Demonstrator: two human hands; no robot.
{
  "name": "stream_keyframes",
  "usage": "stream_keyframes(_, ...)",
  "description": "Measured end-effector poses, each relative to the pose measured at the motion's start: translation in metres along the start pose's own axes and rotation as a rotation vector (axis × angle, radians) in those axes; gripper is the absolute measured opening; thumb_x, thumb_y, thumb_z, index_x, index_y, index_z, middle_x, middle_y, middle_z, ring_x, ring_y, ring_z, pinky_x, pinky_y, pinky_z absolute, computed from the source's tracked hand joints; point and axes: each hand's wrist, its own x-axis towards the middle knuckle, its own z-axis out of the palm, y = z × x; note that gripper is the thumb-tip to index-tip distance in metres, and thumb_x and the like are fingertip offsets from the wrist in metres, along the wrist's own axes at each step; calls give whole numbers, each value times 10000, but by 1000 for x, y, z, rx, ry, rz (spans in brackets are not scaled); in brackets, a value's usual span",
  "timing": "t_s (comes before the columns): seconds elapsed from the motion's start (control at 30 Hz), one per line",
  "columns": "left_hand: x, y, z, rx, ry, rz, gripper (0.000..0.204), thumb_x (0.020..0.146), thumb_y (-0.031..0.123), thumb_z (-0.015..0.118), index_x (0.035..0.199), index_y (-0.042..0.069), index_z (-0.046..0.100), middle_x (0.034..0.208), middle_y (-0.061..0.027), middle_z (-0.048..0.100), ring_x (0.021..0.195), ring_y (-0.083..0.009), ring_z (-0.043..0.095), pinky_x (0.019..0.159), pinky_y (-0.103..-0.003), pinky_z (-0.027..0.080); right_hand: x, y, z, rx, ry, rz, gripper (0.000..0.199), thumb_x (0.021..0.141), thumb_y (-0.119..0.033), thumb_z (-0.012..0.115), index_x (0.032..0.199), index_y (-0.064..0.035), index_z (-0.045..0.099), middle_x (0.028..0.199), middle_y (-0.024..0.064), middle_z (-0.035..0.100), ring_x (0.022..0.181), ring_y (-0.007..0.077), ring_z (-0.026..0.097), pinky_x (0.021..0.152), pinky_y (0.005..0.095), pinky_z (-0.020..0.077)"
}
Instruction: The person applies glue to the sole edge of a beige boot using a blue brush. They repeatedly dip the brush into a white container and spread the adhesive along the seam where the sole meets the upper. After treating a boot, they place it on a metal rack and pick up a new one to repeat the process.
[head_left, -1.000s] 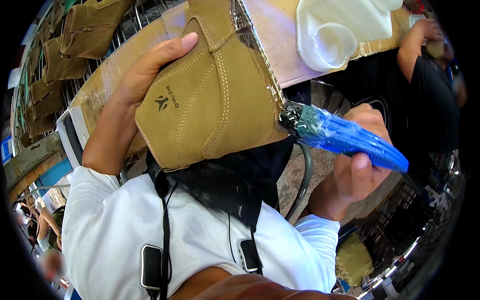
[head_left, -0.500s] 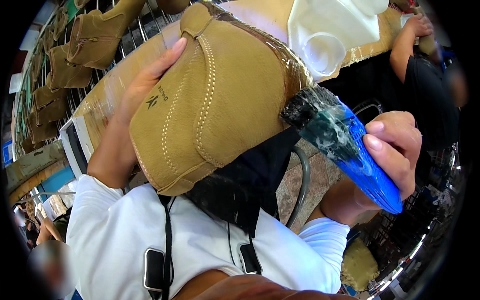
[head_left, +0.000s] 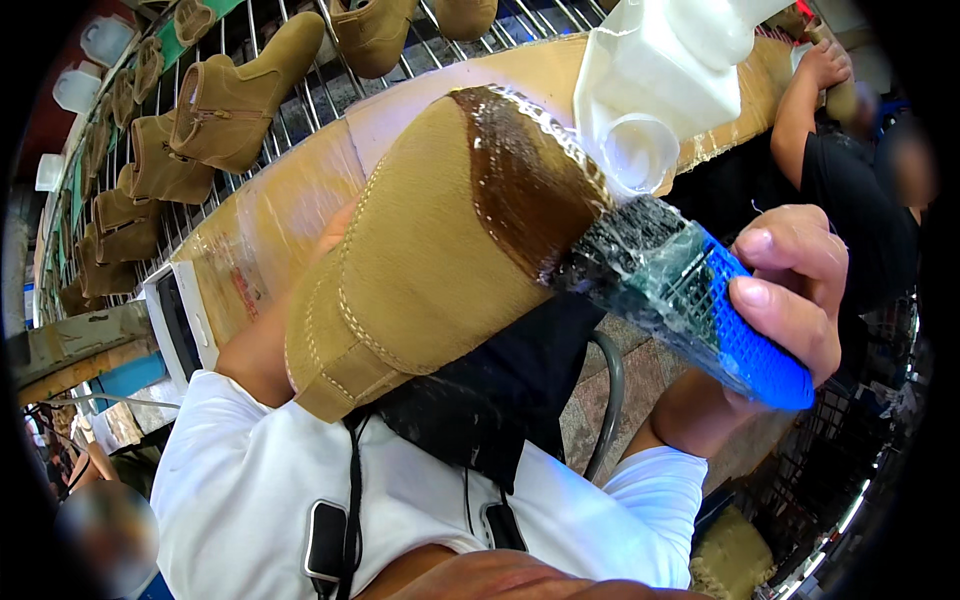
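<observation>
A tan leather boot upper [head_left: 410, 240] with pale double stitching is tilted in front of my chest. My left hand [head_left: 340, 226] supports it from behind; most of that hand is hidden by the leather. Dark wet liquid [head_left: 525, 190] coats the upper near its stitched far edge. In my right hand [head_left: 795, 285] is a brush [head_left: 755, 350] with a blue handle and black, wet bristles. Its bristles touch the right side of the upper, at the edge of the dark patch.
A cardboard-covered surface [head_left: 300, 190] lies beyond the boot, with a white plastic container [head_left: 660, 75] on it. Several tan boots [head_left: 225, 110] hang along a metal rack at the left and back. Another person [head_left: 850, 190] in black is at the right.
The upper has turned and shifted, showing more of its dark wet patch and hiding most of my left hand. The brush has moved slightly right and down along its edge.
</observation>
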Motion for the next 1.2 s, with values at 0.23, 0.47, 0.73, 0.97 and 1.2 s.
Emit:
stream_keyframes(0.23,4,-19,-15,-17,-92,-28,409,886,254,531,1198,-10,504,1084,-143,613,958,-230,624,856,-341,511,9,19,8,189,-2,-42,220,801,-189,584,974,-54,595,918,164,563,733,224,526,623,284,414)
stream_keyframes(0.47,-5,-27,-20,-14,-127,-34,415,881,256,536,1196,-12,505,1078,-145,615,954,-231,625,854,-340,511,2,27,17,478,44,91,250,792,-220,573,895,-17,678,868,152,601,774,222,587,692,269,453)
stream_keyframes(0.73,0,-26,-19,-12,-142,6,421,874,259,541,1193,-14,506,1070,-148,617,950,-233,626,852,-338,512,-39,41,50,307,470,862,139,763,-25,643,883,44,632,818,77,628,743,146,579,701,256,449)
stream_keyframes(0.97,13,4,-9,116,-97,102,426,869,261,545,1191,-17,507,1064,-150,619,946,-235,627,850,-337,512,-35,-3,53,214,200,496,177,699,-38,664,849,47,624,793,170,613,698,274,602,655,319,468)
stream_keyframes(1.2,59,121,54,941,-26,176,473,816,297,581,1175,-5,521,1061,-171,610,899,-231,628,812,-337,515,-85,18,-5,716,798,714,284,788,-92,578,1030,56,562,1006,155,606,908,253,590,847,397,448)
